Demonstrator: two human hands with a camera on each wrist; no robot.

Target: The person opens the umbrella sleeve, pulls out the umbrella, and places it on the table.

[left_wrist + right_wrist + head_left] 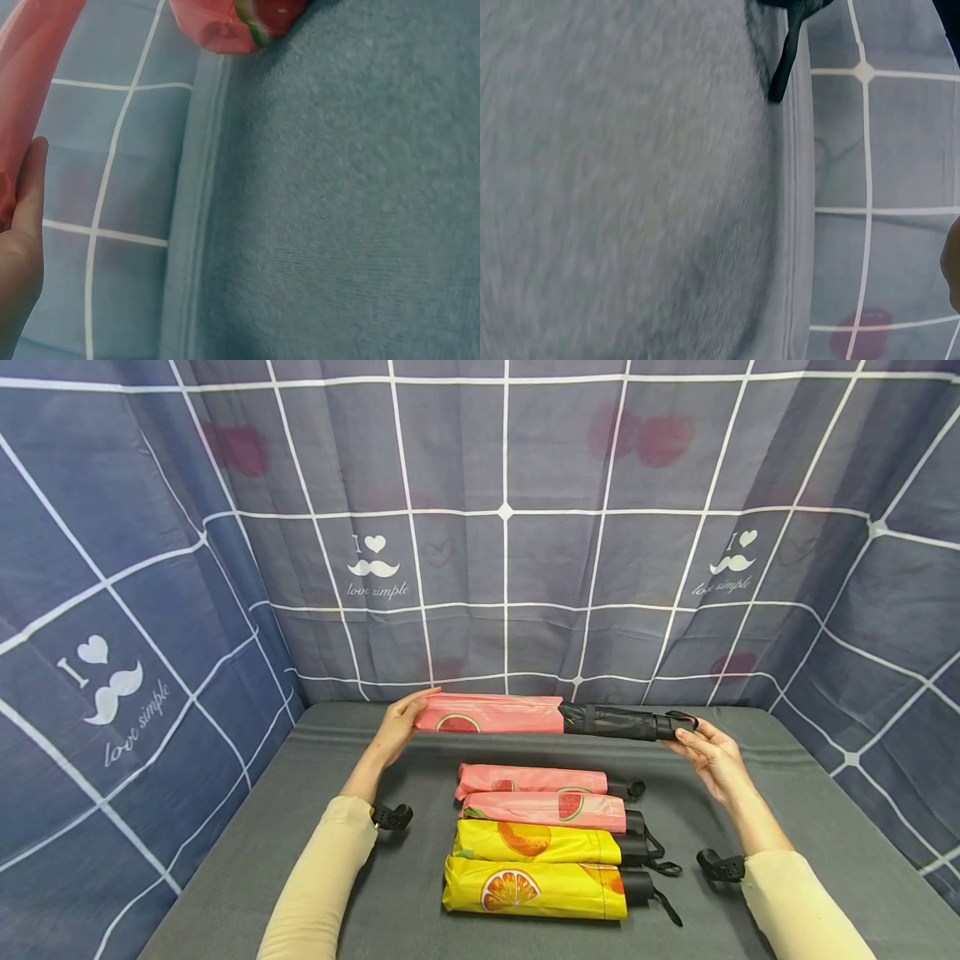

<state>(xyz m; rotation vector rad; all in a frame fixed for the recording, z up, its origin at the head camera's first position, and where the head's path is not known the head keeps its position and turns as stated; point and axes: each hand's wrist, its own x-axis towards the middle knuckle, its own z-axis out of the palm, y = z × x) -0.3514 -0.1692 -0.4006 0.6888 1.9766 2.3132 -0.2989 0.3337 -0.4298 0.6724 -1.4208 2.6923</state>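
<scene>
Four umbrellas [547, 846] lie sleeved below the left hand [397, 731] — pinching a watermelon sleeve [495, 712] — and right hand [714, 760], gripping its half-bare umbrella [618, 722].

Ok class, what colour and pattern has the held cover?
The cover is pink with a watermelon slice, clearest in the head view.

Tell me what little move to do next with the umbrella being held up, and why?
Maybe the right grip should gently push the black umbrella deeper into its pink cover while the left grip steadies the other end. A long black stretch shows outside, but the four umbrellas on the table poke out only a little.
</scene>
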